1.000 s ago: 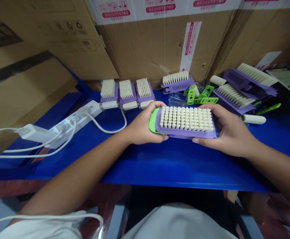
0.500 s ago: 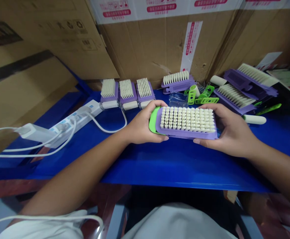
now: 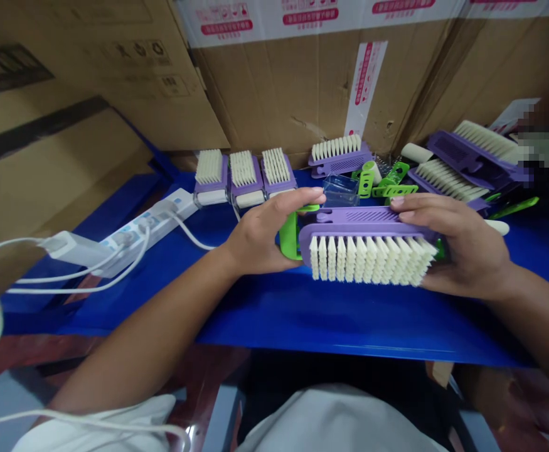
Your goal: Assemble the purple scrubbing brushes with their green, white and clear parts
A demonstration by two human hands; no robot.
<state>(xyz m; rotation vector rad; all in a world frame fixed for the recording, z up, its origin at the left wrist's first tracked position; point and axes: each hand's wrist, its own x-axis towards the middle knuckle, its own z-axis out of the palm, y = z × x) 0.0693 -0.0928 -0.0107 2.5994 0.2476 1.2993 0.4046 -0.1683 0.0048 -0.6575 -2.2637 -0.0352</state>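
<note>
Both hands hold a purple scrub brush above the table, its off-white bristles facing toward me and down. At the brush's left end, my left hand grips a green plastic piece between thumb and fingers. Around the right end my right hand is closed, fingertips on the purple body's upper edge. A bit of green shows by the right palm; its shape is mostly hidden. Just behind the brush lies a clear plastic tray.
Three purple brushes stand in a row at the back. A white power strip with cables lies left. Green plastic parts and a pile of purple brushes lie back right. Cardboard boxes line the blue table's far side.
The brush has been tilted so its bristles point lower and its purple side shows. A gap has appeared between the green piece and the purple body. My right hand has shifted right.
</note>
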